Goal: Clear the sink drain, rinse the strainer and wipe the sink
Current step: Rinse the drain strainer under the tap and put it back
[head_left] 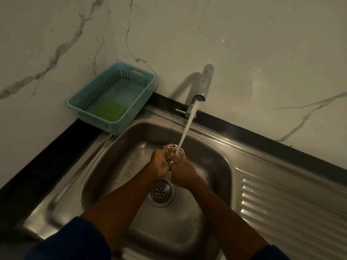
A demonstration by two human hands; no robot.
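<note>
Both hands are over the steel sink (221, 166), holding a round metal strainer (171, 148) under the running water (185, 134) from the tap (205, 83). My left hand (159, 163) grips the strainer's left edge. My right hand (181, 170) holds its right side, and the stream lands on its fingers. The hands hide most of the strainer. The open drain (161, 191) with its small holes lies just below my wrists.
A light blue perforated basket (90, 102) with a green sponge (109, 109) in it stands on the back left corner, against the marble wall. The ribbed draining board (291, 212) lies to the right. A black counter edge runs along the left.
</note>
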